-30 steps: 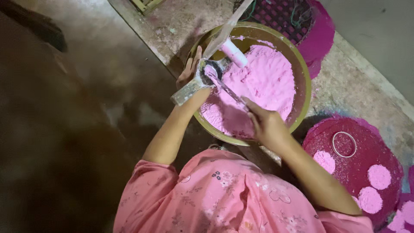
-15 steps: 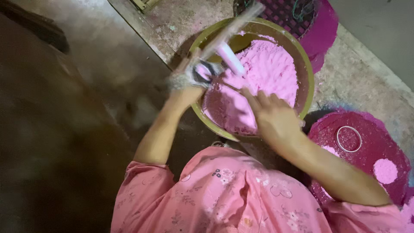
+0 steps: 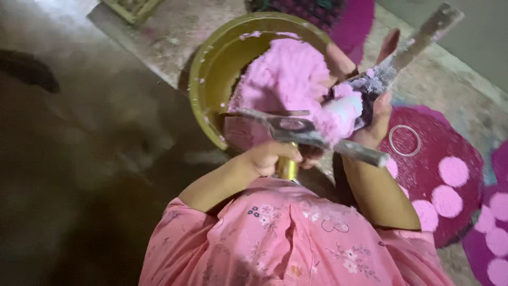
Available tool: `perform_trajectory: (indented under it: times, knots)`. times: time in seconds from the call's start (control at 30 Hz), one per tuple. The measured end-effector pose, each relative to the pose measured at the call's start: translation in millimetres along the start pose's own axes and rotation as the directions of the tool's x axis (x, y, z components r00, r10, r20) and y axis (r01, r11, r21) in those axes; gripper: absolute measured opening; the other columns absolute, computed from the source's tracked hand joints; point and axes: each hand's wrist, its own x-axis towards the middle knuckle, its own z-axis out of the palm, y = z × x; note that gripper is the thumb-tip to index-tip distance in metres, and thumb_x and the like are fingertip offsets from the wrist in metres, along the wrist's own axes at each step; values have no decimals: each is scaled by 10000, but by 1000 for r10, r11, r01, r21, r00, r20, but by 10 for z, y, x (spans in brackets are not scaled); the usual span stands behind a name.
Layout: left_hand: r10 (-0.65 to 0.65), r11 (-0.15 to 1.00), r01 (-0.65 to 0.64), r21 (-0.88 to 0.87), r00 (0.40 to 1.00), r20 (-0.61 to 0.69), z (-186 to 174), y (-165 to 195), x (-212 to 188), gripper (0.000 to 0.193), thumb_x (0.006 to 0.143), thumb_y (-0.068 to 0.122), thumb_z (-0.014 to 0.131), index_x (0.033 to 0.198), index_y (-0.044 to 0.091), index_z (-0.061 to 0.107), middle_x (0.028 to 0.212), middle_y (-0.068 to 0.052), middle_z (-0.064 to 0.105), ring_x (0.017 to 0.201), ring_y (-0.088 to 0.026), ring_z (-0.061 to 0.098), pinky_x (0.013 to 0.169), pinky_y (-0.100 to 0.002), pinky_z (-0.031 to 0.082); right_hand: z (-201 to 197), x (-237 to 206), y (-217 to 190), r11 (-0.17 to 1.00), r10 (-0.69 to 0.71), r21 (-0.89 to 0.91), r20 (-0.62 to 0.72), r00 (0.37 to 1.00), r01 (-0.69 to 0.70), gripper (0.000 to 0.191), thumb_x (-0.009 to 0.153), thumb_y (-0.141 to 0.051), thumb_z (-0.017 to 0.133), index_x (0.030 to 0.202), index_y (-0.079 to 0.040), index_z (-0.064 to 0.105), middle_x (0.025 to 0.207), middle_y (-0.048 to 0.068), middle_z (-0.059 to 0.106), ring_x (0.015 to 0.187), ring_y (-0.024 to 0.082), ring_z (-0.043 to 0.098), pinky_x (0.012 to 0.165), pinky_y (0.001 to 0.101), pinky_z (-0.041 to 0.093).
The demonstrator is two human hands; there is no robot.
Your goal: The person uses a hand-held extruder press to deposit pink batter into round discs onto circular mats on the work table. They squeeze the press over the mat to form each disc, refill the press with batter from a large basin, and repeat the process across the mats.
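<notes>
Since the earlier frame both hands have lifted from the olive bowl toward the chest, carrying pink dough. The left hand is clenched round a yellow-handled scraper, and the right hand, at three o'clock of the bowl, cups a dough-caked metal press. Scraping flat along the metal should clear the dough best.

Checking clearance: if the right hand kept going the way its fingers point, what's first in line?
The right hand points up and away; beyond it lies the stone floor, then the magenta mat. Depth unclear.
</notes>
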Motion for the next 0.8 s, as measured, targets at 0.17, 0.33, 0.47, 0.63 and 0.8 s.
perform_trajectory:
  times: [0.17, 0.33, 0.47, 0.63, 0.8]
  knots:
    - [443, 469, -412, 781, 875, 196, 617, 373, 176, 415, 835, 174, 801, 1189, 41, 629, 1092, -99, 686, 979, -228, 678, 881, -335, 568, -280, -500, -754, 970, -29, -242, -31, 999, 21, 713, 1032, -450, 718, 1489, -8, 396, 1425, 299, 573, 1031, 336, 706, 778, 389, 617]
    - [-114, 314, 241, 918, 970, -216, 1112, 330, 277, 349, 867, 366, 779, 1113, 136, 687, 935, -48, 719, 858, -205, 706, 764, -363, 530, -249, -1101, -1297, 283, -127, -864, 396, 909, 416, 404, 918, -286, 661, 1273, -157, 518, 1351, 322, 568, 1073, 443, 674, 850, 455, 590]
    - [-217, 47, 17, 999, 976, -6, 1228, -8, 443, 427, 764, 338, 797, 1115, 126, 675, 944, -83, 716, 846, -248, 697, 722, -399, 523, -153, -1456, -1272, 186, -131, -844, 486, 864, 503, 401, 962, -216, 686, 1320, -263, 512, 1404, 326, 552, 1222, 477, 654, 987, 493, 593]
    - [-311, 275, -165, 947, 917, 250, 1224, -495, 813, 259, 937, 253, 637, 1163, 143, 700, 1119, -82, 719, 1029, -211, 699, 866, -366, 550, -283, -1784, -1381, 211, -32, -951, 224, 974, 225, 557, 1029, -308, 650, 1518, -197, 407, 1559, 329, 472, 1440, 487, 534, 1190, 526, 474]
    - [-155, 314, -137, 939, 969, 193, 1385, -658, 1154, 421, 793, 266, 792, 1166, 104, 682, 1119, -110, 725, 1028, -235, 704, 914, -364, 550, -1039, -2205, -1872, 699, 584, -481, -45, 811, -530, 828, 955, -541, 706, 1508, 9, 426, 1426, 228, 564, 1314, 320, 565, 1118, 436, 464]
